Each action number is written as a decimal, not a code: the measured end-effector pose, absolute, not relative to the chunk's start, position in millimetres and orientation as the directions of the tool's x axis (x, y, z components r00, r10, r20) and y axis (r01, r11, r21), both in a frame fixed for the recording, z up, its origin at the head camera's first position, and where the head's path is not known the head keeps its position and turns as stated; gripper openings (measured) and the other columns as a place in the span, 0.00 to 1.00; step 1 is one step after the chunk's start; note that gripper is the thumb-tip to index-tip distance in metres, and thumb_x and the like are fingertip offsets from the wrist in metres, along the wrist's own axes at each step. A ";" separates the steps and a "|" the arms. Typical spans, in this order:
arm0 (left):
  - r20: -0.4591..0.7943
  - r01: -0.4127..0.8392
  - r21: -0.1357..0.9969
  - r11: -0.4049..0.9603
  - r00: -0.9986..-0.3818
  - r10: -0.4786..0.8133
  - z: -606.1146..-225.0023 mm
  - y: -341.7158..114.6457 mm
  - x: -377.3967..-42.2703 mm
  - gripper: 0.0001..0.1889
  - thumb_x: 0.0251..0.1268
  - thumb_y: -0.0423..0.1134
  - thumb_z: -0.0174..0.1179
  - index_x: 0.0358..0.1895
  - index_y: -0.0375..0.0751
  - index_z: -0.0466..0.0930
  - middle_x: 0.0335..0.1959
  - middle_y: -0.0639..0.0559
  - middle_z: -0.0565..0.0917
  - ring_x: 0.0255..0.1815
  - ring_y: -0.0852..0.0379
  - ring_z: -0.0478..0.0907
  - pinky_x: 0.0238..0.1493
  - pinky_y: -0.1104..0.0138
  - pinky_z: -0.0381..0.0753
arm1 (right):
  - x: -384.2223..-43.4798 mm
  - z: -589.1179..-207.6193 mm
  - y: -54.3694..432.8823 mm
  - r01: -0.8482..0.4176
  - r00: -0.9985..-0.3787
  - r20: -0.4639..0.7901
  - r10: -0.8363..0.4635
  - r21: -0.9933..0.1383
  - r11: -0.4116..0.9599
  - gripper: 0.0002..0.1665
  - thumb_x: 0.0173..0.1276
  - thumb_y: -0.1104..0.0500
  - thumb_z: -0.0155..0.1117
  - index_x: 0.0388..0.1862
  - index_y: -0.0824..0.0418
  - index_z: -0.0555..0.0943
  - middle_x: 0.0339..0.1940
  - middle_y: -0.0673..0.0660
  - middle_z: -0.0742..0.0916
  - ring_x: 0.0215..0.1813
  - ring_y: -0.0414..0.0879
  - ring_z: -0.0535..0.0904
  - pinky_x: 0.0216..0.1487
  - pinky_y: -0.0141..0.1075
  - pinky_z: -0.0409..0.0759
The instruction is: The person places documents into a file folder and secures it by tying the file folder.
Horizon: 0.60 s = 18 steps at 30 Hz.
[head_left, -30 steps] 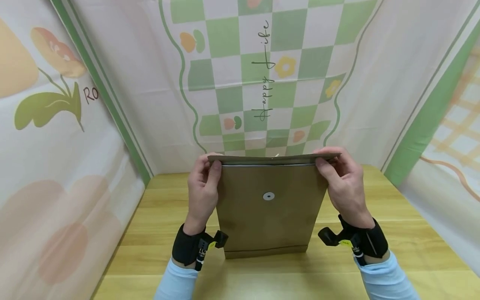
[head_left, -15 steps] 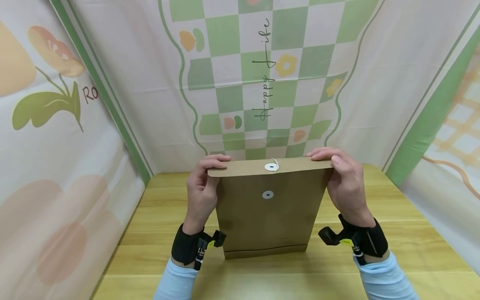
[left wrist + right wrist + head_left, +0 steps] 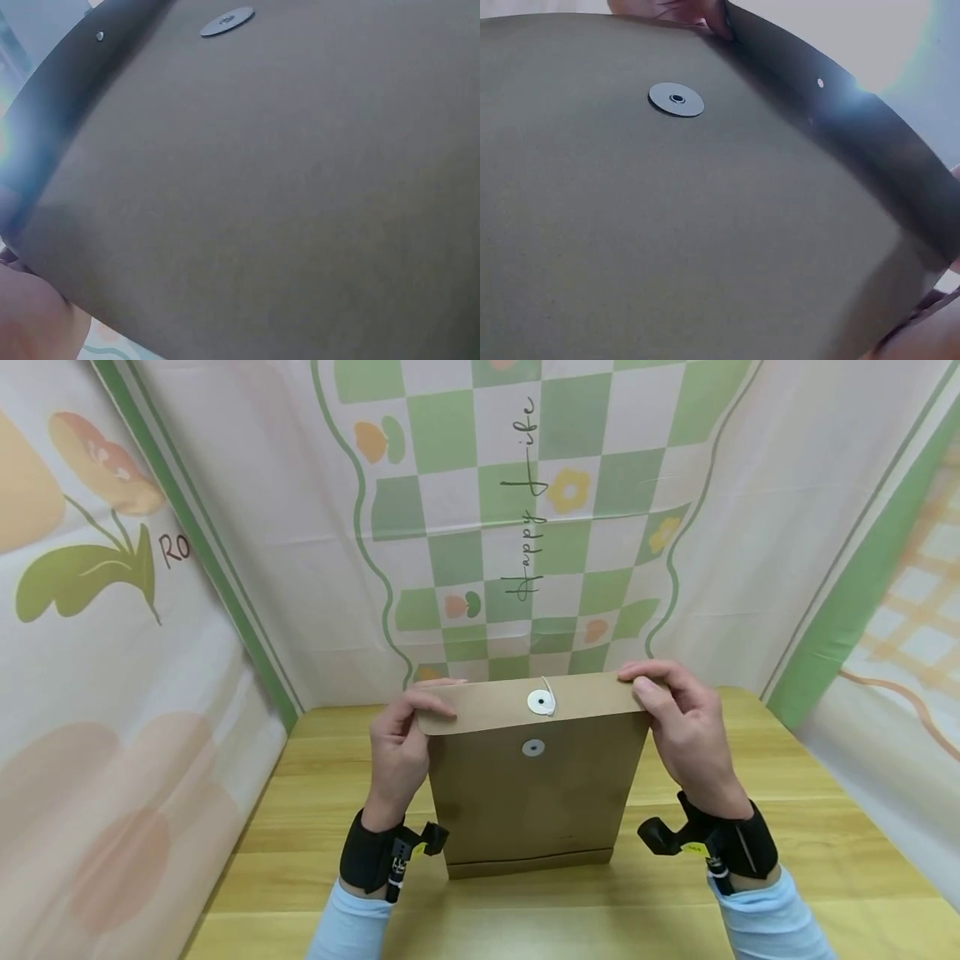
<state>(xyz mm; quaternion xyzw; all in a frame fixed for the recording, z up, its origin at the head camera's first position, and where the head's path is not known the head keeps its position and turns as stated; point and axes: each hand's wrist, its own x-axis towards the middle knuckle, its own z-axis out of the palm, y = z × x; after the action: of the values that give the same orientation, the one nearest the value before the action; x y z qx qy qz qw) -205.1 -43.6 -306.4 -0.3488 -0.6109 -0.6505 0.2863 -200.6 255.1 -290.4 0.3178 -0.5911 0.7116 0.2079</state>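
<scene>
A brown kraft-paper document envelope (image 3: 536, 802) stands upright on the table. Its top flap (image 3: 480, 703) is bent forward over the mouth, the free edge sticking out from the front. A white button (image 3: 541, 702) with a short string sits on the flap, and a second white button (image 3: 533, 747) on the front panel below it. My left hand (image 3: 397, 756) holds the flap's left end, fingers over the top; its thumb is mostly hidden underneath. At the other end, my right hand (image 3: 690, 739) grips the top corner, thumb on the flap. Both wrist views mostly show the front panel (image 3: 667, 225).
The wood-grain table (image 3: 330, 827) extends around the envelope. Behind it hangs a printed cloth (image 3: 510, 527) with green checks, and further cloth (image 3: 97, 693) closes off the sides. Each wrist wears a black camera strap (image 3: 367, 856).
The flap has swung from pointing away, edge-on, to bending toward me, bringing its button into sight. The left fingers have moved onto its top. The envelope's base stays put.
</scene>
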 end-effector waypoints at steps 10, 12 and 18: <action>0.789 0.777 0.614 -0.141 -0.607 0.090 -309.3 -51.0 -202.4 0.17 0.67 0.30 0.37 0.36 0.31 0.78 0.41 0.53 0.84 0.44 0.56 0.78 0.47 0.67 0.74 | -205.1 -301.3 256.0 -0.757 -0.628 0.770 -0.112 -0.638 -0.138 0.10 0.64 0.83 0.52 0.43 0.80 0.76 0.45 0.56 0.84 0.45 0.44 0.78 0.41 0.28 0.74; 0.790 0.775 0.613 -0.154 -0.609 0.077 -309.4 -51.2 -202.2 0.15 0.71 0.33 0.39 0.43 0.29 0.77 0.45 0.57 0.84 0.48 0.57 0.79 0.50 0.67 0.74 | -206.9 -303.3 256.4 -0.769 -0.612 0.783 -0.114 -0.622 -0.149 0.10 0.63 0.83 0.53 0.42 0.80 0.77 0.45 0.56 0.84 0.44 0.44 0.79 0.41 0.28 0.74; 0.750 0.750 0.661 0.018 -0.661 0.033 -310.9 -48.7 -201.1 0.23 0.68 0.29 0.57 0.65 0.34 0.66 0.29 0.57 0.81 0.26 0.69 0.77 0.27 0.75 0.75 | -209.0 -305.3 255.8 -0.780 -0.604 0.792 -0.094 -0.611 -0.137 0.10 0.61 0.84 0.53 0.41 0.80 0.77 0.47 0.57 0.83 0.43 0.43 0.79 0.42 0.27 0.75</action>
<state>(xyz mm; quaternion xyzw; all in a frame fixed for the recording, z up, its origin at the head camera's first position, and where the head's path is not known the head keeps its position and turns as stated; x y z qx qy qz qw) -201.1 -48.7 -310.9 -0.2991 -0.6549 -0.6337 0.2830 -209.0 255.8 -305.3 0.3620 -0.6037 0.6614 0.2591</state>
